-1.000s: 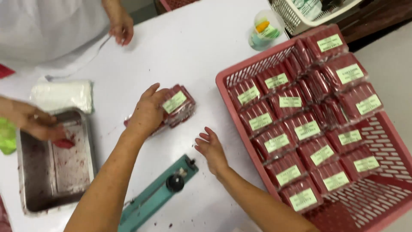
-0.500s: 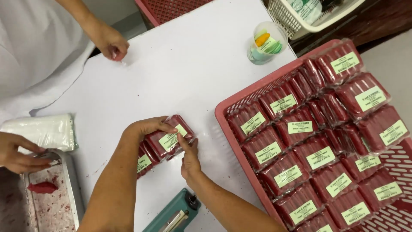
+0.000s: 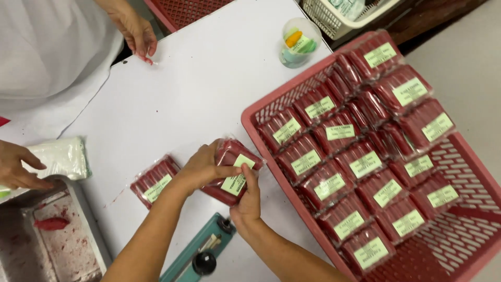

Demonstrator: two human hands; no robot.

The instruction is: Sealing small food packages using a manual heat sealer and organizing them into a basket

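A white bench (image 3: 172, 99) fills the room's middle, with people working round it. Far out to the left of the person's hands, a co-worker's hand (image 3: 18, 167) rests flat by a white folded cloth (image 3: 61, 156), and just below it sits a metal tray (image 3: 47, 240) smeared red, with a small red piece lying in it. Up at the far side of the bench, another co-worker's hand (image 3: 136, 34) pinches a small red scrap at the bench surface, next to a white garment. Just left of the person's left hand lies a sealed packet (image 3: 154, 180) of dark red sticks with a pale green label, flat on the bench. The left hand (image 3: 201, 168) curls over the top of a second packet (image 3: 232, 171) of the same kind, fingers wrapped round its upper edge, while the right hand (image 3: 248, 201) comes up from below, thumb pressed on the green label and fingers gripping the packet's near end; so both hands are closed on it, holding it tilted just above the bench. Below the hands, near the bench's edge, lies a teal heat sealer (image 3: 201, 250) with a black knob. Immediately right of the hands stands a red plastic crate (image 3: 469, 177), packed with rows of matching labelled red packets, its near right corner bare. Beyond it, further off, stands a clear plastic cup (image 3: 298, 42) holding coloured bits, and a white basket (image 3: 339, 18) sits at the top edge.
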